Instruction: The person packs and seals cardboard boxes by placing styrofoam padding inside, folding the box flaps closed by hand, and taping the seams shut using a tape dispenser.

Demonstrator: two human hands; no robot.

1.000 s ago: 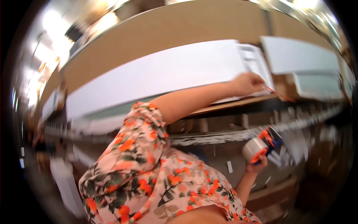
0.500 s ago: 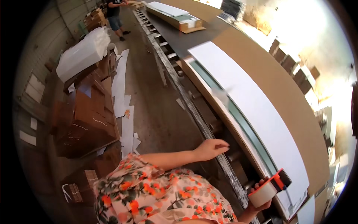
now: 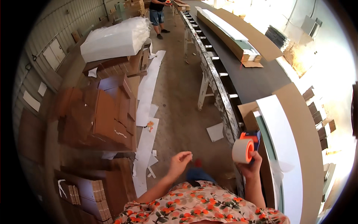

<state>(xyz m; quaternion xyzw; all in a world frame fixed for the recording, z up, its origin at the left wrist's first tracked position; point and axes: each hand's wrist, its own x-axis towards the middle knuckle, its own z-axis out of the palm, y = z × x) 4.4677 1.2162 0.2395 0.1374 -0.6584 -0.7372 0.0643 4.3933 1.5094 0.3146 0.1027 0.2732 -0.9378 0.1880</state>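
My right hand (image 3: 252,164) grips a tape dispenser (image 3: 244,150) with a wide pale roll and orange parts, held above the near-side rim of the conveyor. Beside it, an opened long carton (image 3: 304,149) lies on the belt, with a white panel (image 3: 281,138) and a grey-green strip (image 3: 265,138) on it. Clear plastic film (image 3: 278,170) pokes up beside the strip. My left hand (image 3: 181,163) is raised over the floor, left of the conveyor, with thumb and fingertips drawn together; anything between them is too small to make out.
The conveyor's metal rail (image 3: 220,89) runs away from me. Farther along the belt (image 3: 253,82) lies another packed carton (image 3: 242,48). Stacked brown cartons (image 3: 112,115) and a white wrapped bundle (image 3: 115,41) stand at left. A person (image 3: 157,18) stands at the far end.
The view has swung left. My right hand has brought the tape dispenser from the carton's near end to beside its far part. My left hand has moved left, away from the rail.
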